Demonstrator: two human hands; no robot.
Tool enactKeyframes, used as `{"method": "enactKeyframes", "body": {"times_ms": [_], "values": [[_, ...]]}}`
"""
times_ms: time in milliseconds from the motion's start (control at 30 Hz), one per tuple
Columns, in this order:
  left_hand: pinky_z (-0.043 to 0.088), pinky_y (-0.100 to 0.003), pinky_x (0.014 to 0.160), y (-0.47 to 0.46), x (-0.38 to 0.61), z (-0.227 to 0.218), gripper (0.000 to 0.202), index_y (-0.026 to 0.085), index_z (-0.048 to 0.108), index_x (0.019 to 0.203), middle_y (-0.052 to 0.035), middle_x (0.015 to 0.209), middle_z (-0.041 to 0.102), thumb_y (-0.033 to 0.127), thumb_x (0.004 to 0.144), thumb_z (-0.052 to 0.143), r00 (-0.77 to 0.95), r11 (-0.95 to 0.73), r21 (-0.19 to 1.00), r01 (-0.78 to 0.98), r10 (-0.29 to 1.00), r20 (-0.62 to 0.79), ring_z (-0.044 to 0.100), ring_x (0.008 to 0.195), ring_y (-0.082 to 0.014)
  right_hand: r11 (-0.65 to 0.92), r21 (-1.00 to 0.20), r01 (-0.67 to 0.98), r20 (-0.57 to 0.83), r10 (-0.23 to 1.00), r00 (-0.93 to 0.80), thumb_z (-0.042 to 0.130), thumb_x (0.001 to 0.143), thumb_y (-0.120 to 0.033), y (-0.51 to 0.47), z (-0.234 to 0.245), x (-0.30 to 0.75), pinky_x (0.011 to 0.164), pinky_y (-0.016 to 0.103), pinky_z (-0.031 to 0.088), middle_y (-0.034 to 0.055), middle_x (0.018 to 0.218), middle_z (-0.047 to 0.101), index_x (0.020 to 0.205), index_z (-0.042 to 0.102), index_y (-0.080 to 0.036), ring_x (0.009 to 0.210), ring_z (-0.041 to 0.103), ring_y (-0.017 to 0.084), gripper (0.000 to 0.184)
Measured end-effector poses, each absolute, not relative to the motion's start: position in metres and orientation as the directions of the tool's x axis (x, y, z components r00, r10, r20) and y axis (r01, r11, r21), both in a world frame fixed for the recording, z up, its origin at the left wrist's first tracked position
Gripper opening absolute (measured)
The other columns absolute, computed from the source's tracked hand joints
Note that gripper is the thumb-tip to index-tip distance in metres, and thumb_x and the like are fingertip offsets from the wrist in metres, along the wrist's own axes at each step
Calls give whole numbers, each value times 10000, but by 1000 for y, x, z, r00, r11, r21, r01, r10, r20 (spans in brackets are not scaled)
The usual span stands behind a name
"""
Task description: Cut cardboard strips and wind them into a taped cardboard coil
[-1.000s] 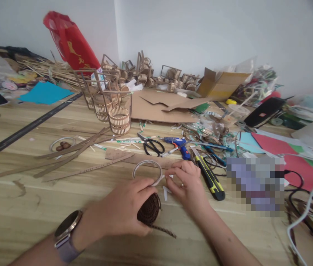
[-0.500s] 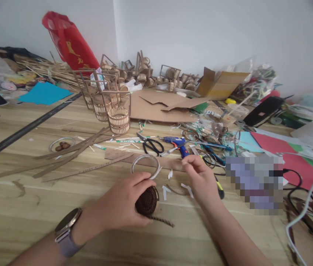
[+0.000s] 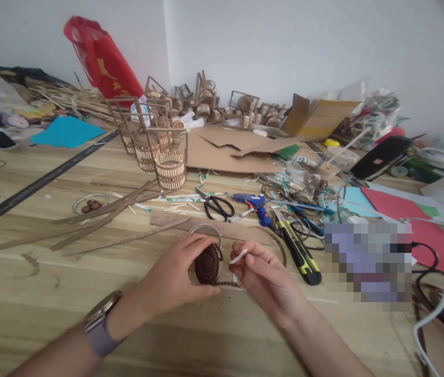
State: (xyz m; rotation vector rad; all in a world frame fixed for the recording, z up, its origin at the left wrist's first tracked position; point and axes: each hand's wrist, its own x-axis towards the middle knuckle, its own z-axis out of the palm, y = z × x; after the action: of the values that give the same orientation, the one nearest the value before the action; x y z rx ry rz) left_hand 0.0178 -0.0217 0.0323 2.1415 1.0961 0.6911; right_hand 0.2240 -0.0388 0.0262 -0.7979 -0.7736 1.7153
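Observation:
My left hand (image 3: 175, 269) is wrapped round a dark brown coil of ridged strip (image 3: 207, 263); the coil's loose end points right along the tabletop. Close by on the right, my right hand (image 3: 265, 272) pinches a small white strip (image 3: 239, 256) between thumb and fingers, apart from the coil. Behind the coil lies a pale ring (image 3: 207, 228), partly covered by my left hand. A flat brown strip (image 3: 170, 220) lies just beyond it. To the right of my right hand rests a yellow and black utility knife (image 3: 299, 248).
Past my hands lie black-handled scissors (image 3: 219, 208) and a blue glue gun (image 3: 254, 203). Small slatted buckets (image 3: 170, 170) stand at the back left. Brown strips (image 3: 104, 217) cross on the left. Flat cardboard (image 3: 225, 152) and an open cardboard box (image 3: 320, 119) sit farther back.
My right hand has come left and nearer, and a white strip now shows in its pinch. The knife it partly covered is in plain view. My left hand keeps the coil, now tilted slightly.

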Motion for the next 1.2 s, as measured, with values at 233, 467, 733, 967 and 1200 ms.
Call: {"method": "enactKeyframes", "body": {"times_ms": [233, 467, 733, 967, 1200], "values": [[463, -485, 1035, -22, 17, 32, 653, 232, 557, 1301, -109, 1330, 595, 291, 696, 796, 448, -353, 814, 461, 884, 129, 575, 1198, -321, 21, -911, -412, 111, 975, -194, 878, 665, -465, -42, 23, 228, 710, 269, 435, 2, 898, 649, 1012, 740, -328, 808, 543, 149, 399], [544, -410, 898, -25, 20, 34, 660, 246, 539, 1305, -106, 1350, 569, 256, 696, 793, 490, -279, 887, 368, 869, 69, 595, 1145, -296, 298, -931, -209, 335, 927, -171, 770, 846, -297, -48, 25, 222, 758, 262, 476, -39, 827, 642, 1264, 578, -429, 792, 594, 125, 478], [448, -469, 1049, -26, 22, 37, 693, 283, 524, 1354, -90, 1368, 547, 258, 723, 809, 604, -379, 861, 338, 789, 111, 543, 1234, -302, 266, -948, -177, 290, 949, -124, 747, 856, -239, -50, 24, 217, 707, 272, 497, -44, 811, 644, 1279, 506, -373, 761, 615, 137, 505], [463, -450, 1039, -25, 21, 38, 712, 287, 514, 1381, -82, 1326, 579, 228, 729, 795, 620, -390, 839, 381, 780, 81, 569, 1207, -297, 288, -943, -166, 307, 946, -101, 752, 850, -235, -50, 22, 215, 697, 263, 488, -51, 794, 649, 1253, 502, -362, 748, 617, 135, 492], [431, -436, 1085, -24, 20, 35, 631, 229, 525, 1354, -122, 1405, 527, 153, 764, 735, 629, -456, 810, 369, 764, 143, 516, 1290, -298, 280, -949, -147, 297, 948, -113, 755, 849, -274, -49, 21, 214, 689, 267, 484, -42, 784, 652, 1237, 492, -336, 736, 623, 140, 473]]}}
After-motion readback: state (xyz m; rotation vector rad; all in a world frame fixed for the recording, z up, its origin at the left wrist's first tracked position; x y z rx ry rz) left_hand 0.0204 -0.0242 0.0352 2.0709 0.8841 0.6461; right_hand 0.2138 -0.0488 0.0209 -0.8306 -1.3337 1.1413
